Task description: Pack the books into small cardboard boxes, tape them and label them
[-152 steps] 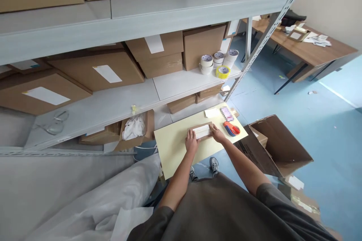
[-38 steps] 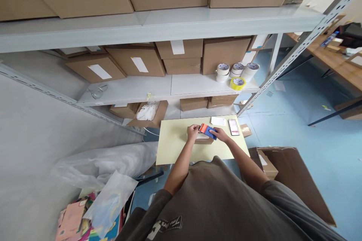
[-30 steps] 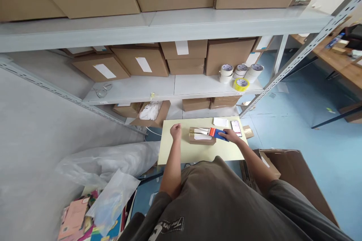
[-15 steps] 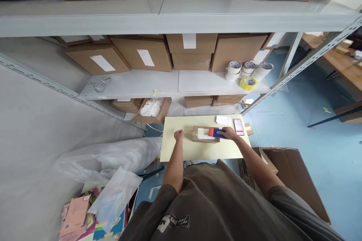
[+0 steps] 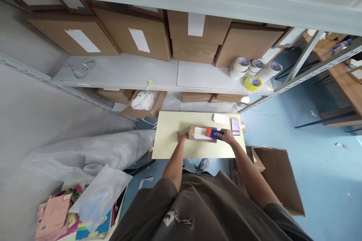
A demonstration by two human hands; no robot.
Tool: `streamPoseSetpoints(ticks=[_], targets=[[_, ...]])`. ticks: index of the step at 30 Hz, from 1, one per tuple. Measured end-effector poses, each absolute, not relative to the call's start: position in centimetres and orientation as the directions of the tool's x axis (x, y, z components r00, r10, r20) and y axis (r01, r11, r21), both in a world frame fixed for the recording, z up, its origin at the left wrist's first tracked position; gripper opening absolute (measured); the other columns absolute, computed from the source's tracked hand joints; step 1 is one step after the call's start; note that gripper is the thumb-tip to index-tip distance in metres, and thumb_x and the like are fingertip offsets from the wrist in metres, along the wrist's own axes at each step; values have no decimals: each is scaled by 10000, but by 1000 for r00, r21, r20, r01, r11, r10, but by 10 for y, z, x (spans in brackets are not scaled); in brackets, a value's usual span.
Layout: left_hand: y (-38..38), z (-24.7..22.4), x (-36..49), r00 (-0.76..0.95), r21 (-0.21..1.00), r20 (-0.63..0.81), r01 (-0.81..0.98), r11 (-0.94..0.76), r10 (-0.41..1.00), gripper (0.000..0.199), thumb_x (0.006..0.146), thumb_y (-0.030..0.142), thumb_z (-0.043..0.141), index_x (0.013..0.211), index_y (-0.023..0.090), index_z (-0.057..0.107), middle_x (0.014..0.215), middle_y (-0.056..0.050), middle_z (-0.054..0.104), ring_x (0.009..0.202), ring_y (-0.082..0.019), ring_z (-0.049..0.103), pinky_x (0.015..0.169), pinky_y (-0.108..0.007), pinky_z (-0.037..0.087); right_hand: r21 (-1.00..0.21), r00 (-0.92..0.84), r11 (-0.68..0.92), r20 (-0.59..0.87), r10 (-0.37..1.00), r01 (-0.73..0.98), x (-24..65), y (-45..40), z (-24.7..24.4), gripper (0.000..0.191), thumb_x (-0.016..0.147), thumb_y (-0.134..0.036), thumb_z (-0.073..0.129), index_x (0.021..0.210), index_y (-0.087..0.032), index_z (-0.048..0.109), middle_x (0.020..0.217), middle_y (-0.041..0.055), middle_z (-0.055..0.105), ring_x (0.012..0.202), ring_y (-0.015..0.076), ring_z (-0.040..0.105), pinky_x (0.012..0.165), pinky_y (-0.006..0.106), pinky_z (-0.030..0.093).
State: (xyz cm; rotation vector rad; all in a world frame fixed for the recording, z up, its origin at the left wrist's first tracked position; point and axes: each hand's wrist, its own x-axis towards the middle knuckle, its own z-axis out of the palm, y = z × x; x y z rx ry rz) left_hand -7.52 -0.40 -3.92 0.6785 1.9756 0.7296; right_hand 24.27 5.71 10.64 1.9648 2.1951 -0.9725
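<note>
Carton [image 5: 203, 140]: brown cardboard, small and oblong, lying flat on the pale-yellow, smooth, rectangular desk [image 5: 169, 147]. Large white label [image 5: 200, 132] on its top face; glossy, yellowish clear tape [image 5: 191, 131] over its left end.

Right hand [image 5: 224, 135]: fingers closed around a tape dispenser [image 5: 214, 133], hard-looking, blue body with orange front, which sits over the carton's right part. Left hand [image 5: 182, 136]: at the carton's left end, by the taped edge; partly blurred, cannot tell how far the fingers are open or whether they grip.

Near the desk's far edge: white paper slips [image 5: 220, 118], and beside them a phone [image 5: 235, 126], screen lit, text illegible.

Grey metal shelf [image 5: 135, 69]: white tape rolls [image 5: 240, 67] and one yellow roll [image 5: 252, 83], cores printed, too small to read. Larger cartons [image 5: 149, 34] behind bear white labels, print unreadable. Shirt [image 5: 215, 211]: dark cloth; patch [image 5: 183, 221] seems to begin "Time", remainder unclear.
</note>
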Motion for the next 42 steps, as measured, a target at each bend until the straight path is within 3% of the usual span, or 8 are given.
streamPoseSetpoints(ticks=[5,11,17,27,32,35,39,42], targets=[[6,-13,-67,-349,774,-480,264,576,805,406,1035,532,514,1270,245,679,1296,-92,760,1224,-243,702,998,-305,535,-319,-216,63,-473,854,946,230,62,118,518,890,-704,671,890,-198,778,862,108,782,775,229,694,627,272,405],[11,2,-30,-356,708,-494,366,604,793,570,1034,571,543,1501,246,530,1392,-96,721,1276,-260,686,1012,-315,533,-348,-238,38,-553,799,937,241,69,135,591,803,-741,754,1053,-208,801,870,98,794,750,229,707,608,267,426],[10,11,9,-314,665,-501,457,591,806,575,1039,580,522,1486,218,538,1350,-140,735,1240,-317,695,968,-357,536,-487,-221,-75,-521,824,870,301,60,131,572,736,-758,819,902,-213,771,769,71,754,714,221,685,573,263,420],[16,8,16,-269,623,-493,554,552,827,491,1037,589,505,1354,224,591,1239,-156,766,1178,-335,717,933,-368,526,-458,128,-349,-446,886,818,463,15,136,474,771,-627,828,691,-196,647,698,86,703,711,240,674,613,302,473],[20,1,-28,-196,731,-502,424,534,842,408,1025,528,564,1257,206,658,1258,-139,773,1203,-290,712,963,-320,524,-488,73,-309,-444,893,816,417,20,143,496,735,-655,820,674,-199,636,694,62,691,723,230,666,613,289,463],[23,2,-65,-223,721,-538,377,581,813,405,1001,525,597,1184,180,704,1244,-162,778,1210,-314,709,979,-344,523,-531,10,-261,-429,903,807,360,29,143,541,722,-719,791,671,-205,631,689,41,679,732,220,656,617,277,459],[23,13,-107,-357,699,-528,332,633,771,515,955,510,661,1303,130,669,1284,-203,752,1257,-361,683,1023,-416,516,-557,-76,-157,-371,925,816,269,33,144,578,763,-780,713,661,-223,595,646,19,643,671,195,612,583,268,414],[16,28,-122,-389,742,-469,312,593,793,488,1001,514,591,1373,202,645,1353,-129,736,1296,-284,666,1057,-356,502,-553,-120,-98,-344,931,828,205,29,145,587,797,-782,679,630,-233,558,636,20,636,648,186,591,579,269,391]])
